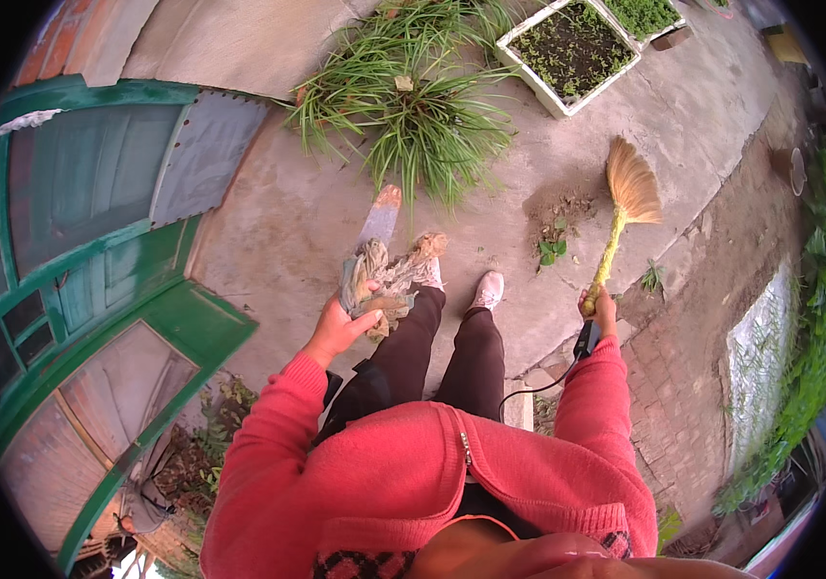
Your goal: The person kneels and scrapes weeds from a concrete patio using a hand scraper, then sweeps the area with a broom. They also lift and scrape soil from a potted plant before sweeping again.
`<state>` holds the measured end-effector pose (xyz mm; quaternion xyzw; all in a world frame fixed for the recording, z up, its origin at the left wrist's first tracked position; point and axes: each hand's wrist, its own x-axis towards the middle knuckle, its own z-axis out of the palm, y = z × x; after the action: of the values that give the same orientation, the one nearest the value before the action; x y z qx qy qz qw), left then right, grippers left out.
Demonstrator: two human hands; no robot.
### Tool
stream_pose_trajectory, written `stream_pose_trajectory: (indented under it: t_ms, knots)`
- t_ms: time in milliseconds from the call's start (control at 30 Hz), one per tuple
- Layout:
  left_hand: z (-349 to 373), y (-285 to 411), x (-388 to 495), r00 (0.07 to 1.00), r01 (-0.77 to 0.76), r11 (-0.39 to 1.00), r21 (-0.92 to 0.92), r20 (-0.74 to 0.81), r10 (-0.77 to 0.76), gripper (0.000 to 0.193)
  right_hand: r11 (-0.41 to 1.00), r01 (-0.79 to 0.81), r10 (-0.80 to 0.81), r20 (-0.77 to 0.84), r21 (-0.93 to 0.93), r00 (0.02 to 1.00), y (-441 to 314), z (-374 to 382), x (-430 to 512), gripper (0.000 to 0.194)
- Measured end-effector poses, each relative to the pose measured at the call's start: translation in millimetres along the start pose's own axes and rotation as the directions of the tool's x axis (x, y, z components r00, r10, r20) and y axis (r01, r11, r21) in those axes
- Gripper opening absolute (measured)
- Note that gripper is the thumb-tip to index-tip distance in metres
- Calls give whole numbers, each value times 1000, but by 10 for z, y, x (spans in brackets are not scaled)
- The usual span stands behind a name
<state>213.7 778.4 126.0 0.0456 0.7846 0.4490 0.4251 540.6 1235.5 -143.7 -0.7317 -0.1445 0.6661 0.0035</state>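
Observation:
My left hand (346, 323) grips a bundle of crumpled, dirty cloth or plastic (384, 284). A flat metal blade (381, 217) with a rusty end sticks out beyond the bundle; whether my fingers also hold it is hidden. My right hand (601, 310) is closed around the yellow-wrapped handle of a straw broom (633, 184), its bristles fanned out away from me. Left of the broom, a small heap of dirt and dry debris (568, 210) lies on the concrete, with a few green leaves (552, 250) at its near side.
Potted spider plants (423, 123) spread ahead of my feet. Beyond them stand white planter boxes (563, 110) of soil and seedlings. A green-framed door (224, 326) stands open at left. To the right are brick paving (681, 427), a plastic pot (789, 170) and leafy plants (825, 289).

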Motion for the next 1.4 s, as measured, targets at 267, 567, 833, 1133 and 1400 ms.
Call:
stream_pose_trajectory:
  t_ms: [267,567,833,1133,1400]
  knots:
    - [-212,308,690,982,-183,982,43,64,180,42,80,215,-491,150,-973,858,375,869,-492,61]
    - [760,759,1793,950,-307,952,-9,66,307,41,947,-160,302,599,-278,741,260,3131,-1695,55]
    - [1251,1119,2339,926,-332,923,194,254,280,49,984,-151,172,673,-90,720,-334,3209,-1340,44]
    - [1404,1359,2782,975,-193,974,118,136,176,58,950,311,-291,350,-3,891,-445,3257,-1261,20]
    - [1518,1123,3298,893,-323,910,258,400,204,74,956,288,-184,652,-55,736,-577,3257,-1280,63]
